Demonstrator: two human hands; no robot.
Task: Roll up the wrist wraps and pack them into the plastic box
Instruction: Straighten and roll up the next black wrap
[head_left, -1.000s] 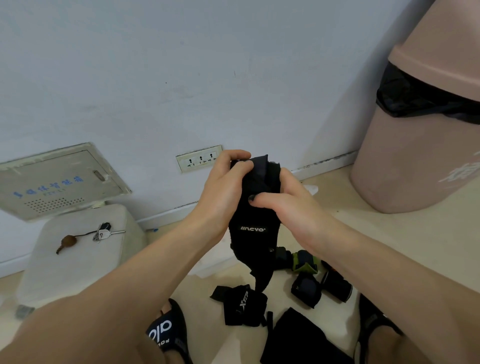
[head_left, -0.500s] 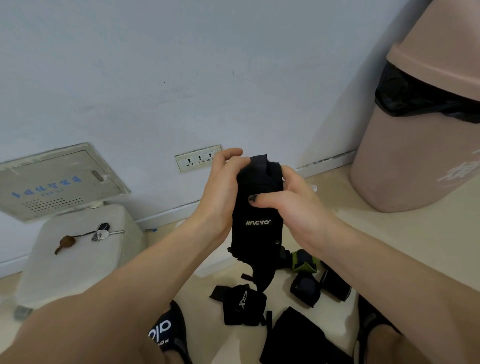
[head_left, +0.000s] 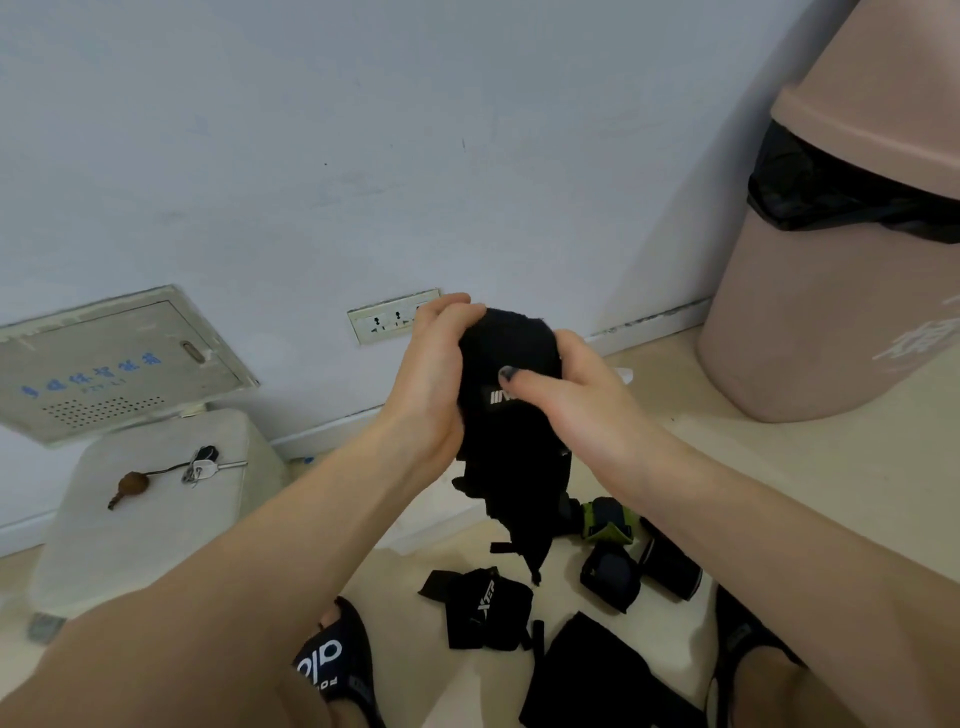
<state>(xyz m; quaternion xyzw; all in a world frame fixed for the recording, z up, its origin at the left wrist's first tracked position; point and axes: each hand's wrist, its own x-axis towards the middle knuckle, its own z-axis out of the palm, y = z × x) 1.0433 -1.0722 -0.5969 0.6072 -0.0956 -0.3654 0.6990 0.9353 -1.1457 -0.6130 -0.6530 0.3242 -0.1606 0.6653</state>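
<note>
Left hand (head_left: 431, 384) and right hand (head_left: 566, 400) grip the black wrist wrap (head_left: 511, 441), its tail hanging above the floor (head_left: 779, 467).

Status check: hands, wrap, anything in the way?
Both hands, left hand and right hand, grip black wrist wrap, part rolled, tail hanging. Nothing in the way.

Both forearms reach forward; left hand (head_left: 434, 384) and right hand (head_left: 571, 400) curl inward, fingertips seemingly hidden, thumbs up.

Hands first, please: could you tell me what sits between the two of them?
In the head view, the black wrist wrap sits between the left hand and right hand; both grip its rolled top.
</note>
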